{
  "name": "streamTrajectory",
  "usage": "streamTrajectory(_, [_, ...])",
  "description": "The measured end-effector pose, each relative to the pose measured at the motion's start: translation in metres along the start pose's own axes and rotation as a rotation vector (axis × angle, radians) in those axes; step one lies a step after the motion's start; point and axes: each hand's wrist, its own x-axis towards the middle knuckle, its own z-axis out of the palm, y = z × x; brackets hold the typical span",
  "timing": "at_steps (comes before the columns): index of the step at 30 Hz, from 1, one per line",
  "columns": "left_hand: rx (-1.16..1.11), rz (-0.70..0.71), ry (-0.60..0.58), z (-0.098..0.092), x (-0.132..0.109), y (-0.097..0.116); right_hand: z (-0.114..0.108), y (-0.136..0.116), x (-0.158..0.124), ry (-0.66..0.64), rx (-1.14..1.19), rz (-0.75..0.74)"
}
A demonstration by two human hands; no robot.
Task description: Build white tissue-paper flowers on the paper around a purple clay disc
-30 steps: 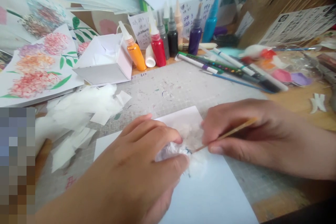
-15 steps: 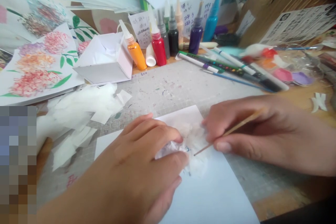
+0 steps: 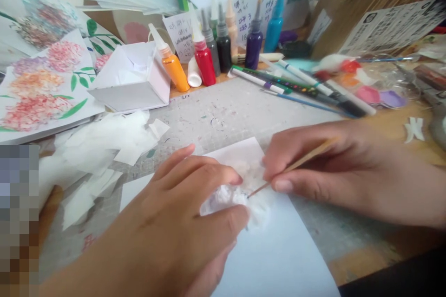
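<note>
From here I see a grey cutting mat (image 3: 226,116) stretching out past the fingers, and a white sheet (image 3: 278,250) lying beneath them. The left hand (image 3: 181,209) arches low over the sheet, thumb and forefinger curved round either side of some tissue; I can't tell how firmly they press. The right hand (image 3: 327,176) pinches a stick. Beyond the left knuckles, off to the side, sprawls a heap of white scraps (image 3: 104,137). The crumpled white tissue (image 3: 225,195) sits between the left thumb and forefinger. Slimmest is the wooden stick (image 3: 299,162), slanting from the right fingertips, its tip at the tissue's edge.
</note>
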Motion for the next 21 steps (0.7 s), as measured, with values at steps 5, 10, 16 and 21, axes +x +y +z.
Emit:
streamTrajectory(5, [0.009, 0.018, -0.035, -0.0016, 0.0004, -0.002, 0.0001, -0.0016, -0.0009, -0.051, -0.021, 0.008])
streamTrajectory(10, [0.008, 0.024, -0.032, -0.002, -0.0003, -0.0015, 0.0016, -0.0003, -0.0006, -0.091, -0.075, -0.043])
streamTrajectory(16, [-0.006, 0.013, -0.048, -0.0032, 0.0027, -0.0007, 0.0025, 0.0004, -0.0012, -0.112, -0.154, -0.131])
streamTrajectory(21, [-0.014, 0.009, -0.053, -0.0029, 0.0015, -0.0013, 0.0018, 0.0016, 0.0004, -0.105, -0.212, -0.159])
